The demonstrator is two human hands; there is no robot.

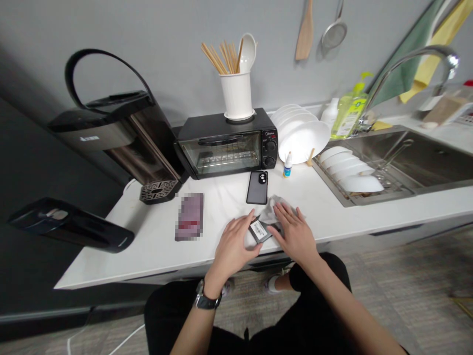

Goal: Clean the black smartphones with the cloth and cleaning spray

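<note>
Near the counter's front edge lies a small flat dark-grey box [259, 230] with a white barcode label. My left hand [233, 242] grips its left side, index finger along the far edge and thumb at the near edge. Just right of it, my right hand [295, 231] lies palm down with fingers stretched over a crumpled light-grey sheet [273, 209]; whether the sheet is cloth or plastic I cannot tell. The right thumb touches the box's right side. Behind both hands rests a phone in a dark case [257, 187]. A small white dropper bottle [287, 165] stands farther back.
A purple pixelated item [189, 217] lies left. A toaster oven [225, 148] stands at the back under a utensil cup [237, 96]. Black machine [118, 133] and dark tumbler [70, 224] are left. White plates [305, 138] and a sink [417, 158] with dishes are right.
</note>
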